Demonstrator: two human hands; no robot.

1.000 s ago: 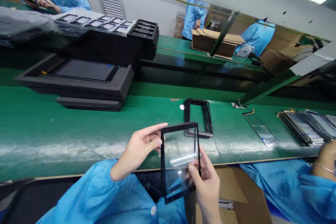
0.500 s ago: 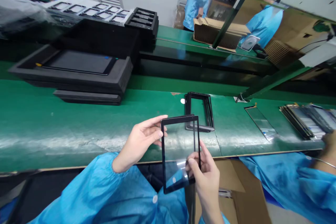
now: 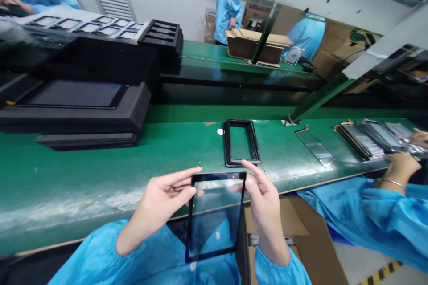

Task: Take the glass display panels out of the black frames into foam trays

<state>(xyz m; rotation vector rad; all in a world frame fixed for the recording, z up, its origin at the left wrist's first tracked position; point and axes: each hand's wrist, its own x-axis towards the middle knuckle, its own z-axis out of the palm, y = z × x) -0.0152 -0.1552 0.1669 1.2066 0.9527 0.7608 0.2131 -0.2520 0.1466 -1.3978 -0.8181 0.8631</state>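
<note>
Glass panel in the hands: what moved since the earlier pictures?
The right hand slid up the black-edged glass panel, from its lower side to near the top corner. The left hand still holds the panel's left edge. The black frame on the green belt stayed where it was.

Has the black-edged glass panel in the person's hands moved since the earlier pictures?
Yes, toward the camera: the glass panel no longer overlaps the black frame on the green belt.

Blue smock [image 3: 150, 262], gathered cuffs [image 3: 271, 268], white button [image 3: 193, 266], bare left hand [image 3: 160, 202], bare right hand [image 3: 265, 216]
</note>
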